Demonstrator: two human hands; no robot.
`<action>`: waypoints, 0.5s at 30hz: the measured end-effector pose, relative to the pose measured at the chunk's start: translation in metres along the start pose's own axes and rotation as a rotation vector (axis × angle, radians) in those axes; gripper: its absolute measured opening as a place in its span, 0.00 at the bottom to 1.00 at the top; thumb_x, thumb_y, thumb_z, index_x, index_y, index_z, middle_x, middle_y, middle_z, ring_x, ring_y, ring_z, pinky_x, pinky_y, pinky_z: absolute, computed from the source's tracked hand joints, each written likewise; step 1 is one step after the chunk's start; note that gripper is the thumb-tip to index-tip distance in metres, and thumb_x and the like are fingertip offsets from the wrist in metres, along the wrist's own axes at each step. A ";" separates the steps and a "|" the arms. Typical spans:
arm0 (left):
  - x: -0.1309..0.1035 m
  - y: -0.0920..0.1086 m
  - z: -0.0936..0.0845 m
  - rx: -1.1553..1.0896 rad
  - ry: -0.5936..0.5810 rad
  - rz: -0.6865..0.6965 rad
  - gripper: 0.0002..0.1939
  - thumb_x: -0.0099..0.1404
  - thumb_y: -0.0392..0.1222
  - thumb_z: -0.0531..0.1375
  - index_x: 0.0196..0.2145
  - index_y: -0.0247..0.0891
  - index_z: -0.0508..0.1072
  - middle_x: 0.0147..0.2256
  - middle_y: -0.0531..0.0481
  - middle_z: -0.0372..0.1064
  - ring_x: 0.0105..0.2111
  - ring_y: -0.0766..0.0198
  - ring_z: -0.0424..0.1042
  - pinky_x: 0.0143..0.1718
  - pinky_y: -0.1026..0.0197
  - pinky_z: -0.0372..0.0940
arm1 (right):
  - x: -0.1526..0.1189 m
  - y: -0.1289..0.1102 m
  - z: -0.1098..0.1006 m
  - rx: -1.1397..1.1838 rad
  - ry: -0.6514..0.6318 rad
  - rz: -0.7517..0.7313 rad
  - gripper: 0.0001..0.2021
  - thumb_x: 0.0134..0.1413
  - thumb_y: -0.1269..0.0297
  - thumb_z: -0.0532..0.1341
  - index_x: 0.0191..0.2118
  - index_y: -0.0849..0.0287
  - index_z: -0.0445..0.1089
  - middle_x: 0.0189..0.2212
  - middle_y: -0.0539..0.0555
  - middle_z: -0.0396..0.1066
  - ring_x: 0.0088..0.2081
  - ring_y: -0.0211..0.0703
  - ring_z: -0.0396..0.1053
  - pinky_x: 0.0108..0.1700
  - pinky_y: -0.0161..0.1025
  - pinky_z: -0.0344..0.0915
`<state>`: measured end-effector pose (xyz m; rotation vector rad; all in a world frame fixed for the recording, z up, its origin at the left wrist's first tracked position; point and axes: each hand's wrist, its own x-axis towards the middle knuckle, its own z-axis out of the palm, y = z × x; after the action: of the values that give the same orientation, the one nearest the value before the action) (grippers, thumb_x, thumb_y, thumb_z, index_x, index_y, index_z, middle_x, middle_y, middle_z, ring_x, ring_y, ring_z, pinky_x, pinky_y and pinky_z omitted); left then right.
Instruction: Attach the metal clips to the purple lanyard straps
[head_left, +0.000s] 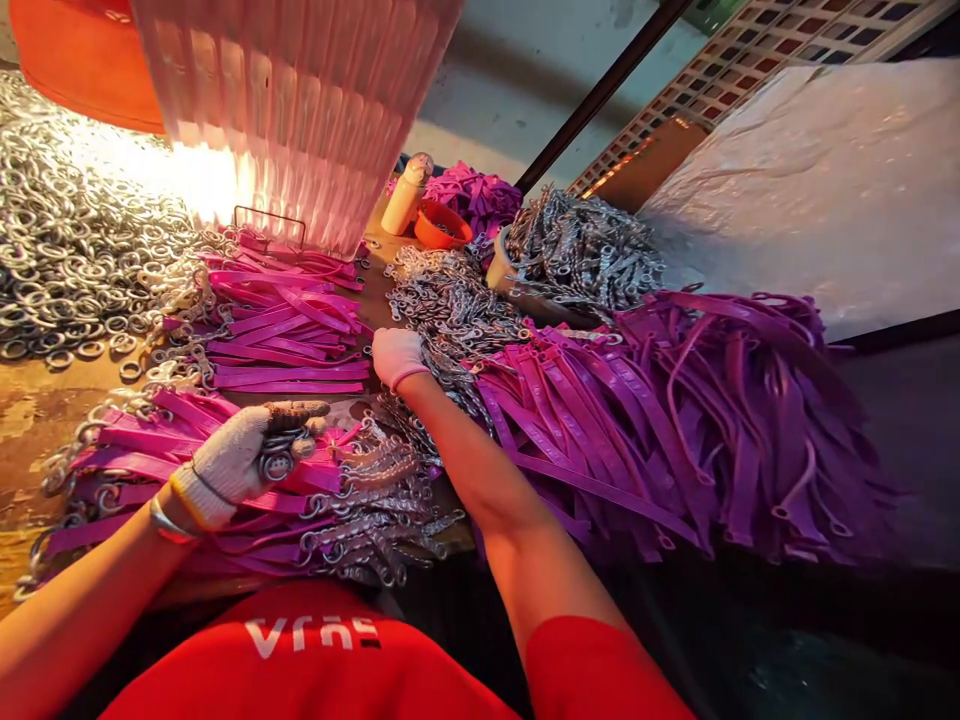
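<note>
Type of place: workshop, hand-assembly station.
Identification is by parts stocked in bulk: loose metal rings point(75, 240) heaped across a worn wooden worktop point(30, 410), short metal chains point(457, 305) piled loose and rising above the rim of a tub point(502, 264), and pink-to-purple straps point(637, 420) laid in rows and thick bundles, many with metal fittings at their ends. Further indicators: strong local light at a ribbed translucent sheet point(300, 110), a red-orange bowl point(444, 238) beside a cream-coloured bottle point(403, 202), and knitted work gloves point(229, 460) worn at the station.
</note>
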<state>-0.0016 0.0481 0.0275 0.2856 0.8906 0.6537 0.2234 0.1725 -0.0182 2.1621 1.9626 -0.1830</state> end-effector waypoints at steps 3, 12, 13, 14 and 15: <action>-0.003 -0.003 -0.001 0.006 -0.023 -0.006 0.10 0.64 0.27 0.56 0.40 0.29 0.77 0.29 0.44 0.76 0.19 0.70 0.71 0.14 0.74 0.63 | 0.002 0.007 0.005 0.114 0.038 0.050 0.15 0.59 0.76 0.57 0.51 0.75 0.70 0.46 0.76 0.74 0.51 0.58 0.72 0.51 0.47 0.64; -0.007 -0.013 -0.006 -0.090 -0.147 0.020 0.10 0.68 0.35 0.56 0.43 0.30 0.74 0.37 0.39 0.77 0.21 0.69 0.71 0.11 0.73 0.60 | -0.077 0.017 -0.006 0.792 0.210 -0.143 0.20 0.69 0.56 0.49 0.60 0.60 0.58 0.42 0.56 0.74 0.36 0.39 0.73 0.38 0.36 0.70; -0.008 -0.015 -0.007 -0.105 -0.156 0.039 0.11 0.67 0.33 0.56 0.44 0.30 0.75 0.37 0.39 0.77 0.21 0.68 0.72 0.11 0.73 0.61 | -0.090 0.014 -0.003 0.978 0.197 -0.200 0.22 0.67 0.54 0.51 0.60 0.59 0.57 0.39 0.54 0.73 0.32 0.38 0.72 0.34 0.36 0.70; -0.008 -0.016 -0.008 -0.121 -0.153 0.063 0.12 0.66 0.31 0.55 0.45 0.30 0.75 0.37 0.39 0.77 0.22 0.68 0.73 0.12 0.73 0.61 | -0.103 0.010 0.000 1.126 0.186 -0.261 0.23 0.65 0.54 0.54 0.60 0.59 0.57 0.38 0.53 0.72 0.30 0.37 0.71 0.32 0.36 0.70; -0.007 -0.018 -0.008 -0.138 -0.140 0.088 0.14 0.65 0.29 0.54 0.45 0.29 0.75 0.37 0.39 0.77 0.22 0.67 0.73 0.13 0.72 0.63 | -0.116 0.006 0.003 1.226 0.182 -0.318 0.23 0.63 0.56 0.55 0.60 0.58 0.57 0.38 0.52 0.72 0.29 0.36 0.70 0.32 0.35 0.70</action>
<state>-0.0042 0.0296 0.0186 0.2446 0.6985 0.7638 0.2177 0.0593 0.0061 2.4110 2.6708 -1.6646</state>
